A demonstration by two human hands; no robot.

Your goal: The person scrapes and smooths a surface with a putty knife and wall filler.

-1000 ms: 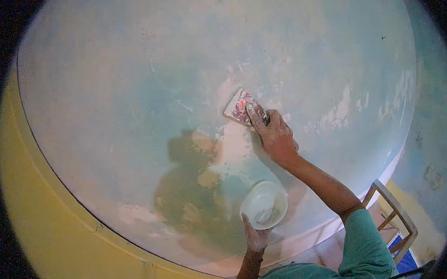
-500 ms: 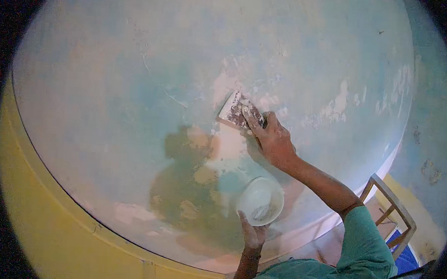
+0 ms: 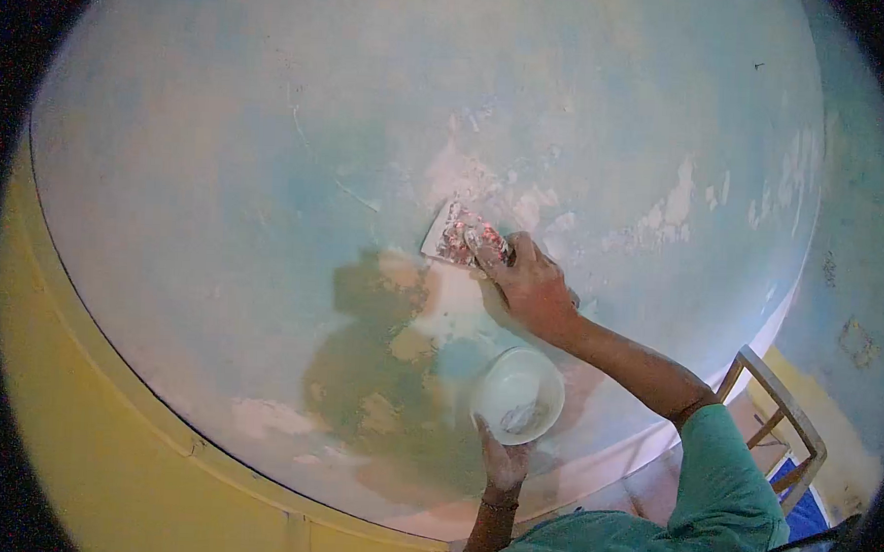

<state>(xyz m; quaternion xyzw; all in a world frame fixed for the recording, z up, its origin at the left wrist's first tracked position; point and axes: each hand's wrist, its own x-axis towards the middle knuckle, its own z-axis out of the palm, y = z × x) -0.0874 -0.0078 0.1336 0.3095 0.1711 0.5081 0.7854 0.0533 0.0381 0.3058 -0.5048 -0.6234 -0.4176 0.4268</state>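
Observation:
My right hand (image 3: 535, 285) is closed around a putty knife (image 3: 466, 238), its wide blade stained and smeared with white. The blade lies against the blue-green wall (image 3: 237, 218), over a patch of pale filler (image 3: 461, 295). Below it, my left hand (image 3: 504, 463) grips a white plastic bowl (image 3: 521, 393) from underneath and the near side. White paste (image 3: 523, 418) lies inside the bowl. The fingers under the bowl are partly hidden.
White filler patches (image 3: 672, 207) mark the wall on the right. A yellow wall band (image 3: 138, 450) curves along the lower left. At the lower right stands a wooden frame (image 3: 777, 399), with something blue beside it. My shadow falls on the wall.
The putty knife in my right hand has slid a little down and left along the wall, and its blade has turned slightly. The bowl in my left hand has barely moved.

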